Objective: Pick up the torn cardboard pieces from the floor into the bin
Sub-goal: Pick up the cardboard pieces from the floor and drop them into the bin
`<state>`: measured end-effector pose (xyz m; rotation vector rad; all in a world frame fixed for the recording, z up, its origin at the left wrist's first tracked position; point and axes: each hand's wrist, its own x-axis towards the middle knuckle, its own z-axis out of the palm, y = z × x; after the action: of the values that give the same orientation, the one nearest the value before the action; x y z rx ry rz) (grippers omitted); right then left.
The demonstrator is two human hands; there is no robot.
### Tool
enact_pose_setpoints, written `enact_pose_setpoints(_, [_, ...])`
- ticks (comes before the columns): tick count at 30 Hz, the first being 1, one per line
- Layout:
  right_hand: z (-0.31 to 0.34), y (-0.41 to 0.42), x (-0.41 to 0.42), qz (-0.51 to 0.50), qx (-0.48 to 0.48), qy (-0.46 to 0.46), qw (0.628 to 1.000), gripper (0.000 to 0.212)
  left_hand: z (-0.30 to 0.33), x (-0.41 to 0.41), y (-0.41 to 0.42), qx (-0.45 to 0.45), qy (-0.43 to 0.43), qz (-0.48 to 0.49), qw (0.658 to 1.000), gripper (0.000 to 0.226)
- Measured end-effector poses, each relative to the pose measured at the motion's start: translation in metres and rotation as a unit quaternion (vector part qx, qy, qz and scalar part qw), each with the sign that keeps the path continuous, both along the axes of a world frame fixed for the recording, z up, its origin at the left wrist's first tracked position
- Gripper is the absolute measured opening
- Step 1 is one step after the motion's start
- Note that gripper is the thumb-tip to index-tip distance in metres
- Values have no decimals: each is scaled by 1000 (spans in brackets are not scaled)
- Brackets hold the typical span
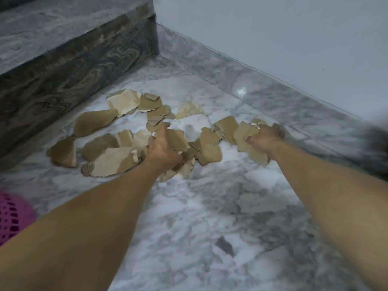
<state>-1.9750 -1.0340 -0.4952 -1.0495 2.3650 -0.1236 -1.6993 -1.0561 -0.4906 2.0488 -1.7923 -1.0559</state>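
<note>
Several torn brown cardboard pieces lie scattered on the grey marble floor, from the foot of the step to the middle. My left hand grips a bunch of cardboard pieces in the middle of the heap. My right hand holds another bunch of cardboard pieces just above the floor at the right end. The pink perforated bin shows only as a rim at the left edge.
A dark marble step rises at the left and back. A marble skirting and a white wall close off the right side. A dark blurred shape sits at the right edge.
</note>
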Motion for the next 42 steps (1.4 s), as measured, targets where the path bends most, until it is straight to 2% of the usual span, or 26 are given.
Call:
enact_pose_setpoints(2, [0,-4,-4,-9,10,-8,1000,67,-5,-4,-5,4,-35,3,999,95])
enact_pose_setpoints(4, [-3,-9,-4,-24,10,-12,1000,71,-10,-9,-5,-7,-106,-12,994,91])
enact_pose_setpoints(7, [-5,-19,-11,-17,-22,-15,1000,78,-15,-14,-3,6,-159,-17,987,98])
enact_pose_setpoints(9, [9,-23,-7,-18,-40,-44,998,65,-13,-15,-5,17,-155,-13,988,104])
enact_pose_setpoints(10, [15,-27,-4,-27,-55,-63,996,67,-10,-14,-6,21,-148,-9,989,107])
enact_pose_setpoints(15, [27,-52,2,-36,-95,-137,985,102,-4,-14,-9,45,-64,29,997,109])
enact_pose_setpoints(17, [25,-59,3,-14,-95,-145,985,97,-5,-14,-9,52,-56,24,997,109])
enact_pose_setpoints(20, [34,-62,18,76,-61,-122,988,57,-5,-11,-9,48,-75,6,996,104])
enact_pose_setpoints(22, [42,-61,28,145,-25,-70,987,44,-5,-8,-10,54,-109,6,993,97])
enact_pose_setpoints(24, [51,-63,35,199,-16,14,980,44,-5,-7,-9,54,-114,12,992,89])
enact_pose_setpoints(26, [64,-63,42,223,-14,100,970,39,-3,-9,-8,48,-79,15,996,89])
enact_pose_setpoints(28, [74,-64,48,222,-24,137,965,35,0,-11,-5,44,-53,16,997,92])
enact_pose_setpoints(33, [89,-65,68,180,-69,156,969,33,9,-11,-7,20,-63,2,998,83])
enact_pose_setpoints(36, [82,-63,61,217,-16,114,969,16,13,-2,-13,-16,-74,20,997,81])
enact_pose_setpoints(39, [69,-58,52,238,65,118,962,20,14,11,-13,-14,-92,38,995,77])
enact_pose_setpoints(42, [67,-54,53,154,-4,168,974,33,18,22,-11,7,-73,58,996,80])
